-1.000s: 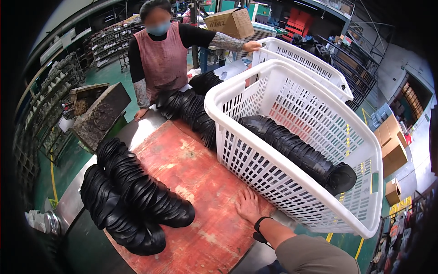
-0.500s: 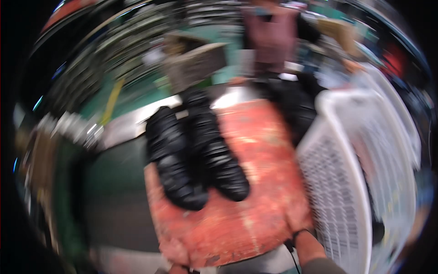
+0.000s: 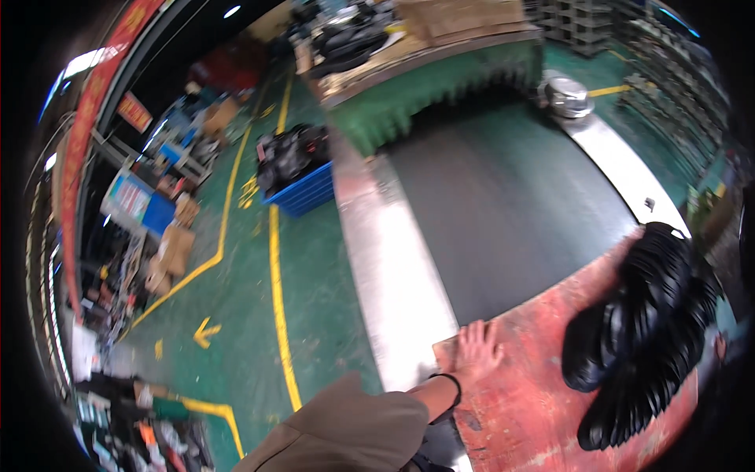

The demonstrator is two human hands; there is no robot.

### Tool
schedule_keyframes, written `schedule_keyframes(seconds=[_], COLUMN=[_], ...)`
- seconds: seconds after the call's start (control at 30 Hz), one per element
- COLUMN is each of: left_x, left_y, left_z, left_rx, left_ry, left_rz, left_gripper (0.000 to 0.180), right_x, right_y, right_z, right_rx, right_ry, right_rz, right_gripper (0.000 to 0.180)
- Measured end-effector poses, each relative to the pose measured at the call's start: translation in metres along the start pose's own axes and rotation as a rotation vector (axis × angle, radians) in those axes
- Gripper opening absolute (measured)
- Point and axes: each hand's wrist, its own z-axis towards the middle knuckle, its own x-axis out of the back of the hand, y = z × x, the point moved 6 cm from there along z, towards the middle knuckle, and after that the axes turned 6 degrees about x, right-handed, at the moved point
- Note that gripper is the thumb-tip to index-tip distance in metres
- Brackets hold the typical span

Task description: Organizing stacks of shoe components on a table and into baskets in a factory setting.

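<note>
Resting flat on the near-left corner of a worn red board (image 3: 550, 393), one hand (image 3: 478, 350) shows with fingers spread wide, palm down, gripping nothing. Can't say from this view whether it's the left or right; a dark band (image 3: 450, 389) sits on the wrist and a tan sleeve (image 3: 346, 429) comes in from the lower edge. No second hand in view.

Red board lies on the table (image 3: 393, 267), overlapping the dark belt surface (image 3: 511, 197) and the bare metal edge strip on the left. Board face is scuffed and stained.

Two rows of black rubber-looking pieces (image 3: 645, 330), stacked on edge and overlapping like scales, lie on the right part of the board. They're well apart from the hand, not touched. Exact shape of each piece is hard to tell, edges blur toward the rim.

Further along the table: a green skirted section (image 3: 425, 102) with cardboard and dark stuff piled on top, and a round shiny metal object (image 3: 568, 96) at the far right edge of the belt.

Left of the table: green floor with yellow lines (image 3: 275, 259) and a yellow arrow, a blue crate (image 3: 303, 193) holding black goods, cardboard boxes (image 3: 177, 244) and clutter beyond. Shelving runs along the far right.
</note>
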Motion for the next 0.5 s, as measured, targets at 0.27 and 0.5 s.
schedule_keyframes(seconds=[0.27, 0.5], left_x=[0.003, 0.004], left_y=[-0.001, 0.001], left_z=[0.000, 0.000], left_rx=[0.011, 0.004], left_ry=[0.006, 0.039], left_rz=[-0.044, -0.054], left_gripper=[0.068, 0.066], right_x=[-0.017, -0.022], right_y=[-0.023, -0.006], right_z=[0.018, 0.004], right_rx=[0.154, 0.088], right_ry=[0.048, 0.058], right_rz=[0.035, -0.021], right_gripper=[0.027, 0.027])
